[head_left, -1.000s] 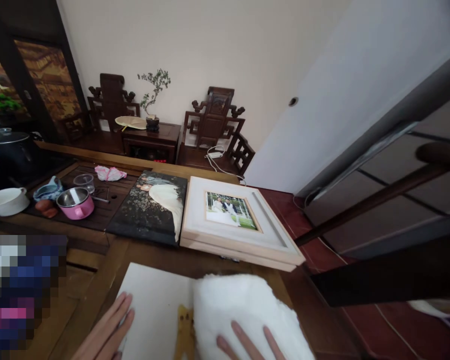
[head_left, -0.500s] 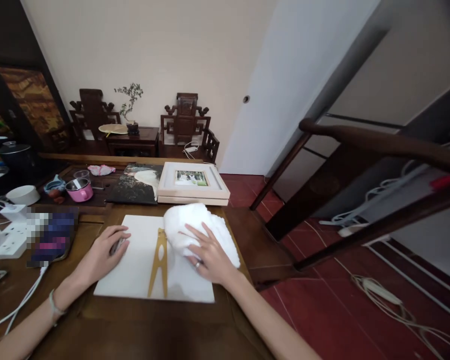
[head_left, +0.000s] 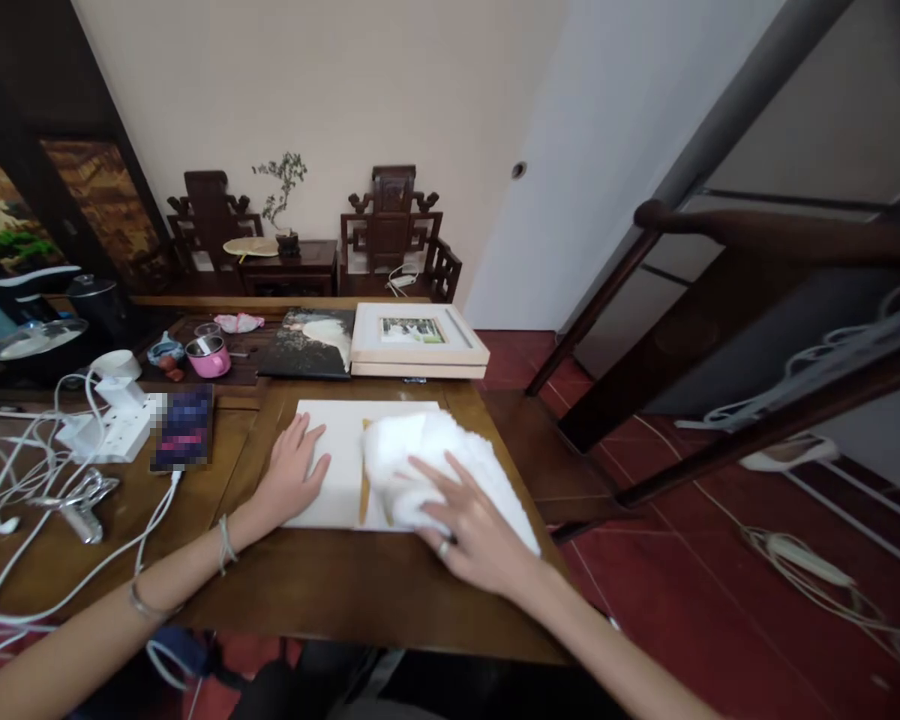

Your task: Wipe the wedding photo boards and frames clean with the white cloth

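While hands [head_left: 292,472] touch board [head_left: 342,470] and cloth [head_left: 420,440], pot [head_left: 288,244] holds bonsai [head_left: 291,172]; pink cup [head_left: 208,364] upright

A single camera, worn on the person's head, supplied the one view. It faced forward and steeply down across the wooden table [head_left: 300,590], from above its near edge; dark clothing [head_left: 322,680] showed beyond that edge at the bottom of the frame. The left hand [head_left: 292,470] and right hand [head_left: 472,515] were at close range, below centre, their forearms entering from the lower border. Coverage was wide, extending to the pale wall [head_left: 330,90] at the back, the dark panelling [head_left: 22,80] at upper left and the red floor [head_left: 690,600] at lower right. Uprights toward both sides leaned outward.
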Demonstrator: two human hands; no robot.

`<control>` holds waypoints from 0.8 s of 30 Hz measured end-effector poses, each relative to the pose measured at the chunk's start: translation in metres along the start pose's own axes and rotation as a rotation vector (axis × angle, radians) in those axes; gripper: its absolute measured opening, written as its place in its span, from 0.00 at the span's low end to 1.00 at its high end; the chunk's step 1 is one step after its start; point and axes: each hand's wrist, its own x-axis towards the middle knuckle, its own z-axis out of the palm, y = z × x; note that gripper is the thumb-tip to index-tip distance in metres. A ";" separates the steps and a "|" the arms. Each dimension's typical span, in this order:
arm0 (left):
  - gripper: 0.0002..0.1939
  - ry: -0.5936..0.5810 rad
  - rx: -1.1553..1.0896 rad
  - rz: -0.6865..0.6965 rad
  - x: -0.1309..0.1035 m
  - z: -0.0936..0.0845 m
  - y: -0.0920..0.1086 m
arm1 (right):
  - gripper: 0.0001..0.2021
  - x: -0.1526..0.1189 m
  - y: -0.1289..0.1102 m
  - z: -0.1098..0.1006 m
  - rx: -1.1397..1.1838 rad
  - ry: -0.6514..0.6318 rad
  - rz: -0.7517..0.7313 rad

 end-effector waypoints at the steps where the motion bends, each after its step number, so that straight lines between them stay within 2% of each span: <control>1: 0.23 -0.020 0.002 0.001 0.001 0.000 0.001 | 0.10 0.006 0.010 0.002 -0.021 0.011 0.019; 4: 0.24 -0.070 0.006 -0.008 0.003 -0.001 0.003 | 0.11 0.024 0.033 0.008 -0.079 0.015 0.090; 6: 0.24 -0.072 -0.001 -0.021 0.004 -0.001 0.004 | 0.12 0.029 0.034 0.011 -0.100 0.007 0.125; 10: 0.22 -0.031 -0.031 -0.042 0.004 0.000 0.005 | 0.12 0.019 0.006 0.009 -0.103 -0.046 0.107; 14: 0.23 -0.060 -0.009 -0.051 0.004 -0.003 0.007 | 0.13 0.003 -0.011 0.006 -0.106 -0.071 0.061; 17: 0.24 -0.089 0.019 -0.047 0.004 -0.004 0.008 | 0.13 0.004 -0.001 0.006 -0.123 -0.053 0.078; 21: 0.25 -0.097 0.031 -0.035 0.005 -0.002 0.005 | 0.16 0.029 0.021 0.011 -0.164 -0.063 0.153; 24: 0.24 -0.073 0.020 -0.024 0.006 0.000 0.001 | 0.17 0.043 0.020 0.015 -0.213 -0.055 0.261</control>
